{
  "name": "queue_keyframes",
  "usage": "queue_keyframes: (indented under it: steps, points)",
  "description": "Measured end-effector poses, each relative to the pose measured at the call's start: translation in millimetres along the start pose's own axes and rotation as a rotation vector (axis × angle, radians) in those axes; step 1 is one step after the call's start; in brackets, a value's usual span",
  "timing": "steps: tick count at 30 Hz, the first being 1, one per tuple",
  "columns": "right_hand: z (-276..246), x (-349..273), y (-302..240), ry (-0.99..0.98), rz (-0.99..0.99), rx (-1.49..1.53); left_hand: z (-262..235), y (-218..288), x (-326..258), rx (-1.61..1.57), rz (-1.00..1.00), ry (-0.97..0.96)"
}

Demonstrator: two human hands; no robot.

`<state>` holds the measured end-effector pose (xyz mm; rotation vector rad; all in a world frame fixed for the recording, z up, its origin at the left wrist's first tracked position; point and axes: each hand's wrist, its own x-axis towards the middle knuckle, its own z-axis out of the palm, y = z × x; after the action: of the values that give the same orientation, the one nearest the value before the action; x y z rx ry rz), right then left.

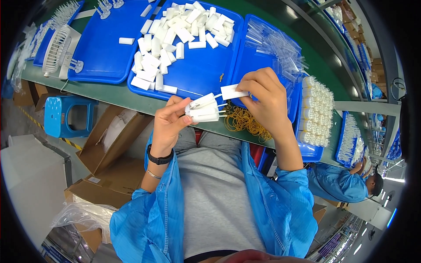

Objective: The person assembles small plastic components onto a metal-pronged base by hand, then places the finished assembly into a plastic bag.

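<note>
My left hand (169, 120) grips a small bunch of white plastic sticks with thin metal pins (203, 108), held side by side over the edge of the green bench. Just right of the bunch, my right hand (263, 98) pinches a single white plastic cap (232, 91), close to the pin ends. Behind my hands lies a blue tray (197, 72) heaped with several loose white caps (175, 35). A pile of yellow rubber bands (243, 120) lies on the bench under my right hand.
A second blue tray (103, 48) at the left holds a few white pieces, with a small white fan (59, 50) beside it. Clear thin tubes (274, 44) and bundled white parts (315, 111) fill the right tray. Cardboard boxes (109, 144) and a blue stool (66, 116) stand below. Another person (346, 182) works at right.
</note>
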<state>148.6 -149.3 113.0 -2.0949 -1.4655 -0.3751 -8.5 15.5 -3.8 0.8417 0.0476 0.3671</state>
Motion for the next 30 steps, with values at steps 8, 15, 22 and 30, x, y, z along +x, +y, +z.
queue_keyframes:
  steps: [8, 15, 22, 30]
  points:
    - [0.4, 3.8, -15.3, -0.016, -0.045, 0.005, -1.0, 0.7, -0.4, 0.01, -0.03, -0.007]
    - [10.1, -1.0, -16.3, -0.081, 0.075, 0.172, -5.8, 3.2, -1.5, 0.002, 0.001, -0.05]
    - [6.2, 2.0, -22.9, -0.206, 0.085, 0.352, -7.7, 1.7, -0.8, 0.098, 0.014, -0.049]
    - [11.6, 4.1, -2.4, -0.281, 0.031, 0.628, -5.0, 6.9, 0.6, 0.133, 0.008, -0.124]
